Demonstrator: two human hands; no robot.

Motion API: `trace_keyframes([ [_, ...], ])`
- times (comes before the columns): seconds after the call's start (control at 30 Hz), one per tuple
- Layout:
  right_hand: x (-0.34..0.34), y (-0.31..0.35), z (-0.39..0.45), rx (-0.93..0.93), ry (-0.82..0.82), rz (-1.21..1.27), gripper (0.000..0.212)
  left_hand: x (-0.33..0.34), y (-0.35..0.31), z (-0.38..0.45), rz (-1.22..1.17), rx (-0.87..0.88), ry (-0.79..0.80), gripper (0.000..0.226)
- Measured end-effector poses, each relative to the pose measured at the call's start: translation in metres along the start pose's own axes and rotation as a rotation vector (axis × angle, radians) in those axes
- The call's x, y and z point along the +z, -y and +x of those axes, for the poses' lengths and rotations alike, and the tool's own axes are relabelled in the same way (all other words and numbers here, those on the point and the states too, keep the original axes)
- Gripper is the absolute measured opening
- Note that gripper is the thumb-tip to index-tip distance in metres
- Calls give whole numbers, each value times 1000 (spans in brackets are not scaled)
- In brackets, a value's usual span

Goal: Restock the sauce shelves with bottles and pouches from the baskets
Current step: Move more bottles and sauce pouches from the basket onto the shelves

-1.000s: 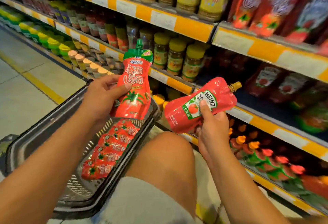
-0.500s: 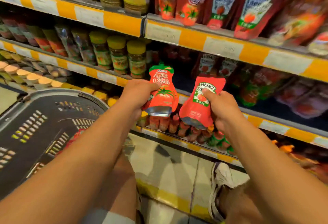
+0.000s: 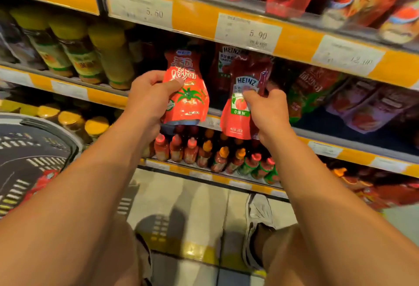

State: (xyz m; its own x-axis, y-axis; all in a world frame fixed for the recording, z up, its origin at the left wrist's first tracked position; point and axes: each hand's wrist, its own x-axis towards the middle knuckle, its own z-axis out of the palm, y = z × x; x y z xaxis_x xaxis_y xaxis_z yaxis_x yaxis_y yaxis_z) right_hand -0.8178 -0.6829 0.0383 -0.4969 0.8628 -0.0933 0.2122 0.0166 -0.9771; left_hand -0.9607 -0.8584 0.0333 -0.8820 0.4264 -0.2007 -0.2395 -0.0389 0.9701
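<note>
The left hand (image 3: 148,99) holds an orange-red tomato sauce pouch (image 3: 186,88) upright, with the thumb pressed across its front and the fingers curled behind it. The top of this pouch reaches into the opening of the middle shelf (image 3: 68,88), and its bottom edge hangs in front of the shelf's front strip. The right hand (image 3: 266,113) pinches a red Heinz pouch (image 3: 240,104) by its right side, thumb on the printed front and fingers wrapped behind. This pouch is also upright, its upper part is inside the same shelf opening and its lower part hangs below the shelf edge. The two pouches are near each other but do not touch. Behind them another Heinz pouch (image 3: 224,63) stands in the shelf, and more red pouches (image 3: 353,104) lie to the right in the same level. To the left on this shelf stand jars with yellow lids (image 3: 74,43). On the upper shelf strip is a price label reading 5.90 (image 3: 248,32). On the lower shelf stand small bottles with red and orange caps (image 3: 204,152). At the left edge is the dark shopping basket (image 3: 34,149), with something red seen through its wall. Below, a grey shoe (image 3: 256,229) stands on the tiled floor (image 3: 192,206).
</note>
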Motion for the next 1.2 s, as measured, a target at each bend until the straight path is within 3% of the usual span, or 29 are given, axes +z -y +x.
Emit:
trace_keyframes([
  [0.27, 13, 6, 28, -31, -145, 303, 34, 12, 6, 18, -34, 29, -3, 14],
  [0.4, 17, 8, 41, -125, -204, 333, 25, 11, 5, 20, -26, 38, 0, 27],
  [0.57, 18, 5, 49, -130, -260, 324, 30, 5, 4, 21, 19, 74, -34, 26],
  [0.73, 18, 3, 48, -89, -230, 219, 29, -1, 1, 25, 47, 119, -72, 28],
  [0.83, 15, 0, 42, -48, -159, 86, 43, -2, -1, 29, 33, 149, -94, 25],
  [0.93, 10, -10, 37, -3, -117, -16, 49, -3, -3, 38, 17, 204, -122, 36],
  [1.2, 3, -20, 37, 37, -142, -160, 47, 5, 7, 92, 147, 323, -100, 47],
])
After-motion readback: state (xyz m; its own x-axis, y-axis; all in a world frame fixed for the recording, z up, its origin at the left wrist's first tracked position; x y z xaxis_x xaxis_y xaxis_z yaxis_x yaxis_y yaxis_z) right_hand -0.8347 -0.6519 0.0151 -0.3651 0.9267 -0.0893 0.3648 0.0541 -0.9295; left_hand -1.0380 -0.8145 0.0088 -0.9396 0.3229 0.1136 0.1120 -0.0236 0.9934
